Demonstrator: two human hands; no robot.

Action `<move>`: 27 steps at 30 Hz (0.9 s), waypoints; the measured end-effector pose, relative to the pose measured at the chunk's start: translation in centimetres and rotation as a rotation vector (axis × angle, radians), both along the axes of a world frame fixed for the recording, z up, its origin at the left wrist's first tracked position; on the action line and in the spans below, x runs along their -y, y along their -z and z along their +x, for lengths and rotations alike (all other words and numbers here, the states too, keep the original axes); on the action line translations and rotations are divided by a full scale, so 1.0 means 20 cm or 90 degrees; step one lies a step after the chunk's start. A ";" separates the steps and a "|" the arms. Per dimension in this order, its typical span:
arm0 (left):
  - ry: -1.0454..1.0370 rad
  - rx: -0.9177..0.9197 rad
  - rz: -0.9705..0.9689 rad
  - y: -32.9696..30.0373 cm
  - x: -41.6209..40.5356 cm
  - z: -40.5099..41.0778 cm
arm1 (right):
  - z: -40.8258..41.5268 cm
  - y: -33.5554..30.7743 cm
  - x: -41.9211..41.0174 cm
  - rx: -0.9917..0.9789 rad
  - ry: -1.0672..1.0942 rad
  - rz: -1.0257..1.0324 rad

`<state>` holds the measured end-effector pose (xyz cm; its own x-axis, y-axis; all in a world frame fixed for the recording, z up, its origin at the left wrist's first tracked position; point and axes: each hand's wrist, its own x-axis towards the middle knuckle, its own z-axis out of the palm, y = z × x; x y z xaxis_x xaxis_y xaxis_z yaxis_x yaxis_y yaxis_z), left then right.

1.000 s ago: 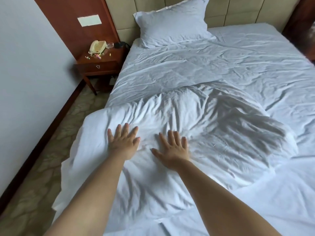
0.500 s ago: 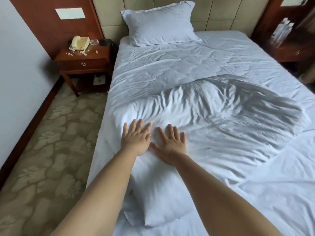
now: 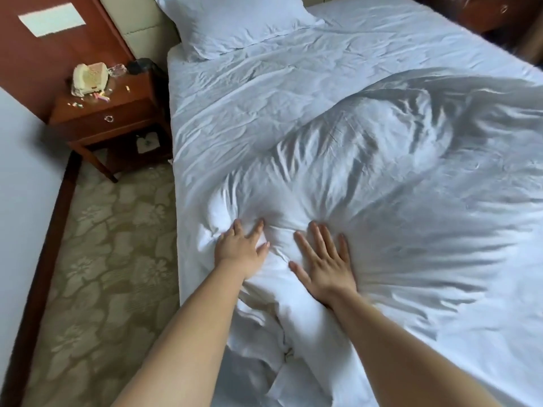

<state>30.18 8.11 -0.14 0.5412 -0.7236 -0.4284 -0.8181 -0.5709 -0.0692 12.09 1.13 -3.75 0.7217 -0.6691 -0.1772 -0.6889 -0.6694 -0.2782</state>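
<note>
A crumpled white duvet (image 3: 382,177) lies bunched across the near half of the bed, over a wrinkled white sheet (image 3: 264,92). My left hand (image 3: 239,249) presses flat on the duvet near the bed's left edge, fingers spread and sunk partly into the fabric. My right hand (image 3: 324,265) lies flat on the duvet just to the right, fingers straight and spread. A white pillow (image 3: 235,22) rests at the head of the bed.
A wooden nightstand (image 3: 111,118) stands left of the bed with a cream telephone (image 3: 89,77) and small scattered items on it. Patterned carpet (image 3: 105,274) runs along the bed's left side beside a pale wall (image 3: 23,186). Dark wooden furniture (image 3: 499,13) sits at far right.
Both hands have slid forward and apart over the duvet, pushing it further onto the bed. The view has swung toward the bed's left side.
</note>
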 end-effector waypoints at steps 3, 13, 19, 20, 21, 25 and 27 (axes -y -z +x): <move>0.056 0.047 0.011 0.00 0.05 0.05 | 0.03 0.01 0.02 -0.010 0.012 0.006; 0.221 0.076 -0.143 0.02 -0.06 0.15 | 0.24 -0.19 -0.18 -0.040 0.233 0.034; 0.380 -0.021 -0.095 -0.04 -0.16 0.46 | 0.42 -0.25 -0.45 -0.091 0.294 0.077; 0.377 -0.053 -0.073 -0.06 -0.20 0.51 | 0.46 -0.27 -0.48 -0.099 0.279 0.091; 0.376 -0.084 -0.046 -0.08 -0.24 0.55 | 0.49 -0.29 -0.52 -0.111 0.262 0.102; 0.428 -0.120 0.010 -0.14 -0.33 0.68 | 0.57 -0.35 -0.67 -0.190 0.241 0.111; 0.461 -0.130 0.001 -0.17 -0.33 0.74 | 0.63 -0.35 -0.72 -0.216 0.262 0.101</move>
<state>45.02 14.78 3.32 -0.1601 -0.8675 -0.4710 -0.9857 0.1148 0.1235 24.78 15.55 3.28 0.2914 -0.8300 -0.4755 -0.9531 -0.2946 -0.0698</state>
